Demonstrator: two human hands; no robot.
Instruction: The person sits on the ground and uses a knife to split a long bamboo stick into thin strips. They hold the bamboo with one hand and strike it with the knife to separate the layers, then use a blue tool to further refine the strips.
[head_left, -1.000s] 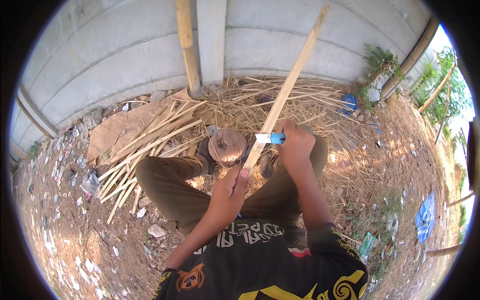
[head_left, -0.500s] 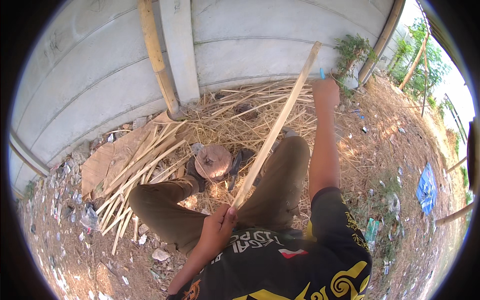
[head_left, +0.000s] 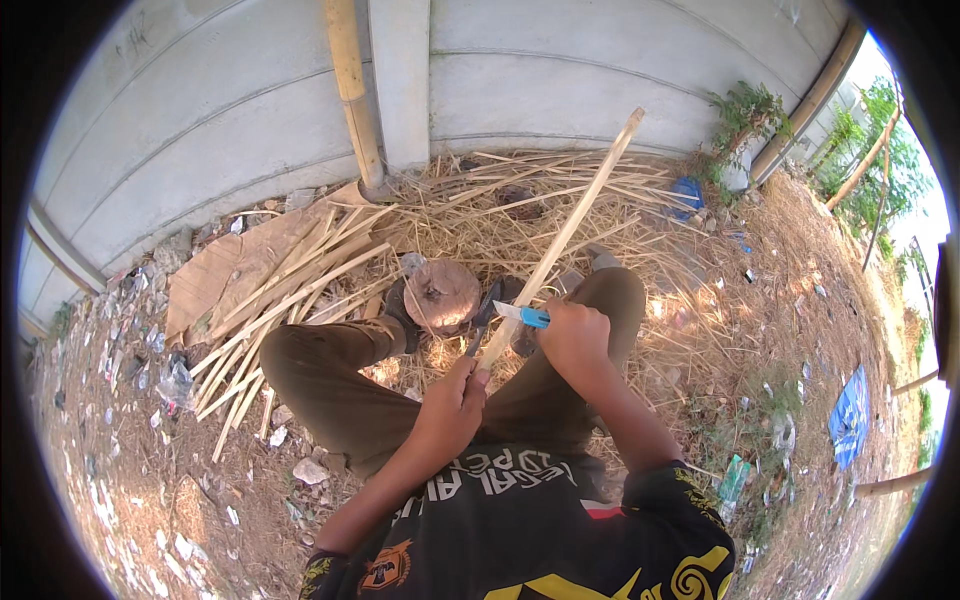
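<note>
A long, pale bamboo strip [head_left: 580, 215] slants up and away from my lap toward the wall. My left hand [head_left: 452, 408] is closed around its near end. In my right hand [head_left: 577, 340] is a blue utility knife [head_left: 533, 317], gripped with the fingers wrapped round it. Its blade points left and lies across the strip, a short way beyond my left hand; whether it bites into the wood I cannot tell. Between my feet sits a round wooden block [head_left: 443, 296], with a dark blade-like tool [head_left: 487, 305] beside it, partly hidden.
Cut strips [head_left: 300, 285] are heaped over flattened cardboard [head_left: 205, 280] at the left. More strips and shavings [head_left: 490, 225] spread before the grey panel wall [head_left: 560, 80]. A bamboo pole [head_left: 350, 90] leans there. Blue plastic [head_left: 850, 418] and litter lie at the right.
My right hand has come down and toward me with the utility knife, from near the strip's far end to its near part. My left hand keeps its hold on the strip.
</note>
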